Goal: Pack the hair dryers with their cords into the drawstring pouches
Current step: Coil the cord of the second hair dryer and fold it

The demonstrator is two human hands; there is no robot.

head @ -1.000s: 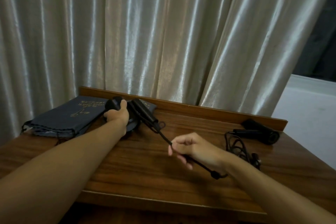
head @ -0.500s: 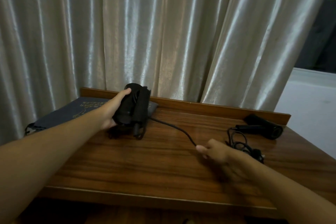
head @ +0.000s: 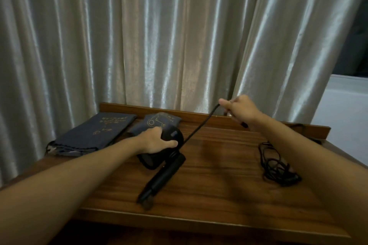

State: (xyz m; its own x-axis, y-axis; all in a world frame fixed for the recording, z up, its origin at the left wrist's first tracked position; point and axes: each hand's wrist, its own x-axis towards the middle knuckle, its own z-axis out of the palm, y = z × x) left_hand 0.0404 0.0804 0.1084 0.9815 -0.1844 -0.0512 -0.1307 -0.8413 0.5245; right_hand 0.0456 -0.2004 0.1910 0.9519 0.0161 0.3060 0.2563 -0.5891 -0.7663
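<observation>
Now right hand (head: 239, 110) has lifted the cord (head: 199, 126) (taut) higher.

black hair dryer (head: 161, 157) on table, cord (head: 199, 127) taut, pouches (head: 95, 133) flat

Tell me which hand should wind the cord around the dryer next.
Right. The right hand already pinches the cord, pulled taut, while the left hand grips the hair dryer body to steady it.

A wooden table (head: 219, 195) with a raised back edge was set against glossy, pleated silver curtains (head: 159, 36). A dark window (head: 356, 36) was seen beyond its right corner.
</observation>
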